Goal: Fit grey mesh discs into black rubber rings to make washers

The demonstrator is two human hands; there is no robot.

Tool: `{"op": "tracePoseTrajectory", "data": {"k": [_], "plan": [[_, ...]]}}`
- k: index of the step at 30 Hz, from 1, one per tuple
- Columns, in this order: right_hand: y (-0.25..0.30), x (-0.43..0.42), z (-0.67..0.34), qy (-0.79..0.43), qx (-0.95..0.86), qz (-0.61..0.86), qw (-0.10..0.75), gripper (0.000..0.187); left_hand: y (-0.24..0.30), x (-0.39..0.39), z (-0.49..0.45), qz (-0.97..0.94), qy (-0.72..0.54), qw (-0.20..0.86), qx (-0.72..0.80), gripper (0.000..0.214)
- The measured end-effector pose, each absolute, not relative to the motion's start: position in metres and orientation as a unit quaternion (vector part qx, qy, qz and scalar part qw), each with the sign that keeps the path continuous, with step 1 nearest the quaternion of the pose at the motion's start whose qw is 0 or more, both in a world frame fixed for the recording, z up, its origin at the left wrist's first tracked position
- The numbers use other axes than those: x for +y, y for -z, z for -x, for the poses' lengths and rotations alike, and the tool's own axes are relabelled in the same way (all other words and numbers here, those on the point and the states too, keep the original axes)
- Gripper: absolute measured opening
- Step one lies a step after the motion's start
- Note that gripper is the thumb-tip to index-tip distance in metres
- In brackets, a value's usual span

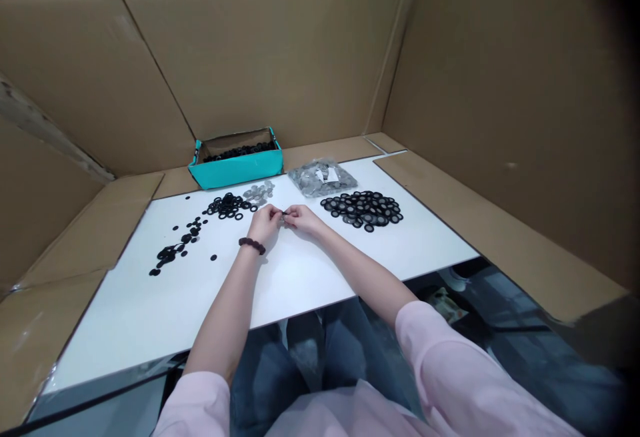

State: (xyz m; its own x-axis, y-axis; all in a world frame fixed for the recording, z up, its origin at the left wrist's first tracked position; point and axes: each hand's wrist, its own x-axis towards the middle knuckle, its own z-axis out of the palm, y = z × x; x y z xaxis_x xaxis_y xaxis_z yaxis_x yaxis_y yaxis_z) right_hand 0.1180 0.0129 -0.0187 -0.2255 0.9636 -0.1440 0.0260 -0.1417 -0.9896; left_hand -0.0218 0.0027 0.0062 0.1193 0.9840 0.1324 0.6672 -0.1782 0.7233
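My left hand (pixel 266 222) and my right hand (pixel 303 218) meet over the middle of the white board, fingertips pinched together. Between them is a small black ring (pixel 284 213), mostly hidden by the fingers; whether a grey disc sits in it I cannot tell. Just beyond my left hand lie a heap of black rings (pixel 229 205) and a small group of pale grey discs (pixel 260 192). To the right of my right hand spreads a pile of black rings with grey centres (pixel 367 209).
A turquoise box (pixel 237 169) of black rings stands at the back left. Beside it lies a clear bag (pixel 323 178) of grey discs. Small black discs (pixel 170 252) are scattered over the board's left side. Cardboard walls (pixel 260 57) enclose the white board (pixel 300 284).
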Motion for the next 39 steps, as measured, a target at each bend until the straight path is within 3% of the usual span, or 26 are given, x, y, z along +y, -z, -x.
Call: {"op": "tracePoseTrajectory", "data": {"k": [7,13,27,39], "plan": [[0.01,0.007,-0.118,-0.597,-0.507,0.481,0.393,0.027,-0.001,0.002,0.018,-0.706,-0.316,0.242,0.586,0.014],[0.007,0.008,-0.119,-0.616,-0.47,0.489,0.4,0.032,-0.001,0.006,0.022,-0.711,-0.32,0.284,0.558,0.006],[0.016,0.008,-0.123,-0.56,-0.566,0.483,0.365,0.019,-0.001,0.004,0.024,-0.684,-0.319,0.303,0.582,0.007],[0.01,0.006,-0.119,-0.575,-0.486,0.485,0.444,0.016,-0.01,0.002,0.023,-0.522,-0.377,0.495,0.583,0.011]]}}
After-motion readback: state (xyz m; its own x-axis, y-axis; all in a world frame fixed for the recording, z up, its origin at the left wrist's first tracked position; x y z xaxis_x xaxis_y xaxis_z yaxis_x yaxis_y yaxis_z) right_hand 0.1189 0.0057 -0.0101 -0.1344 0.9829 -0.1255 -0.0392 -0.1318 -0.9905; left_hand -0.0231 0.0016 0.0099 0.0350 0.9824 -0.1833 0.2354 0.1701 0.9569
